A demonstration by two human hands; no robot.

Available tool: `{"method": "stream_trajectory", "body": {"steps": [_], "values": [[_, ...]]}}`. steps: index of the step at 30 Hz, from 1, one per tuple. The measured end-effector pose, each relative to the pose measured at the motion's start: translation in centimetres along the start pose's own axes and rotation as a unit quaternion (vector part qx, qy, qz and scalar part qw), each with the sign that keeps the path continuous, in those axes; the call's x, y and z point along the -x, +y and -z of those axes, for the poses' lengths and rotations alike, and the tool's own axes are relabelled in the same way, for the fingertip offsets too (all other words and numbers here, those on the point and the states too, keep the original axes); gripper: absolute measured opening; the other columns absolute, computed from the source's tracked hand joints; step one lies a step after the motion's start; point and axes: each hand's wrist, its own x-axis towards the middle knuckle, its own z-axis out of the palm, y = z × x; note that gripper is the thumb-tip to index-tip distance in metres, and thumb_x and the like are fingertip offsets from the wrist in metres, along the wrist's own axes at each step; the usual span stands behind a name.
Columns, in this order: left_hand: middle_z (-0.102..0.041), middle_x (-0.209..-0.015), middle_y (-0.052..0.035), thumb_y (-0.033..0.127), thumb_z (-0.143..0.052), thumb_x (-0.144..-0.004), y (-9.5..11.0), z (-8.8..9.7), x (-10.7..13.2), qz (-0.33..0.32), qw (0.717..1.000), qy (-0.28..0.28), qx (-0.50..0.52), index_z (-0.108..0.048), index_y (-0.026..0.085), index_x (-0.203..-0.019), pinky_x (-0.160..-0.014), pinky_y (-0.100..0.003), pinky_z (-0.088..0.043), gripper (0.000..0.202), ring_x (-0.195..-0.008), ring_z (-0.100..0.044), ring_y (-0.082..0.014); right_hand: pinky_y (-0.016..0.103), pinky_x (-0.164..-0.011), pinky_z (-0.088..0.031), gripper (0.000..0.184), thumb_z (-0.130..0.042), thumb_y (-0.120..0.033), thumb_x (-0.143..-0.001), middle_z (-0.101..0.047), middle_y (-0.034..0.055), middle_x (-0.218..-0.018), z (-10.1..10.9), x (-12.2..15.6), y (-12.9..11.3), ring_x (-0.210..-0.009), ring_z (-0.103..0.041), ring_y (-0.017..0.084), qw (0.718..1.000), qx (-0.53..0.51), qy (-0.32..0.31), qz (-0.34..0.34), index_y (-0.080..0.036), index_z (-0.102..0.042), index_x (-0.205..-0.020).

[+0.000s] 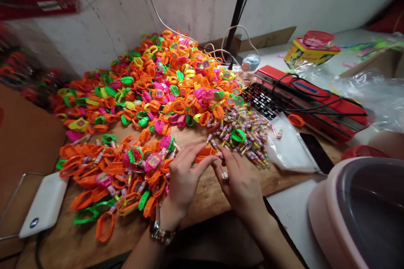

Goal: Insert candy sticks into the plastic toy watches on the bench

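My left hand [184, 172] is closed around an orange toy watch [204, 154], its thumb and fingers pinching the band. My right hand [243, 183] meets it from the other side, with a small colourful tube [217, 149] between its fingertips, close to the watch. A small white piece [224, 175] shows at the right fingers. Just beyond the right hand spreads a pile of similar small tubes [252, 132], with a green toy watch [238, 135] on top. Left of my left hand lies a heap of mostly orange toy watches [116, 172], some with tubes attached.
A large mound of toy watches [176, 80] rises against the wall. At right are a red sealing machine [309, 96], clear plastic bags [288, 145], a dark phone [315, 151] and a pink basin [328, 201]. A white power bank [46, 204] lies at left beside a cardboard box [25, 134].
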Motion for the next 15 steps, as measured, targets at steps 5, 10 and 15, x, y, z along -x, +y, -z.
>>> {"method": "stream_trajectory", "body": {"steps": [5,10,15], "values": [[-0.074,-0.095,-0.0039,0.031,-0.072,-0.078,-0.2,0.4,0.3,0.018,1.000,-0.004,-0.011,-0.070,0.020,-0.101,-0.082,-0.030,-0.057,0.026,-0.086,-0.069,-0.0173,0.029,-0.062,-0.045,0.031,-0.038,-0.029,-0.099,-0.066,0.0116,-0.090,0.0,-0.2,-0.3,-0.076,-0.063,0.021,0.994,0.105,0.004,0.040,-0.008,-0.056,-0.114],[-0.075,-0.090,-0.0021,0.034,-0.072,-0.078,-1.0,0.7,0.9,0.094,0.995,-0.016,-0.026,-0.072,0.020,-0.094,-0.079,-0.029,-0.056,0.021,-0.081,-0.070,-0.0172,0.029,-0.055,-0.035,0.030,-0.041,-0.029,-0.097,-0.064,0.0081,-0.077,-0.4,-0.6,-0.7,-0.064,-0.058,0.018,0.978,0.176,-0.020,0.106,-0.008,-0.060,-0.107],[-0.076,-0.088,-0.0056,0.040,-0.066,-0.083,-1.6,1.7,0.9,0.144,0.983,-0.071,-0.088,-0.072,0.018,-0.091,-0.074,-0.029,-0.054,0.024,-0.078,-0.070,-0.0190,0.028,-0.053,-0.031,0.020,-0.045,-0.022,-0.095,-0.059,0.0021,-0.066,-2.5,-0.5,-0.6,-0.058,-0.055,0.015,0.987,0.100,-0.005,0.124,-0.015,-0.061,-0.086]]}}
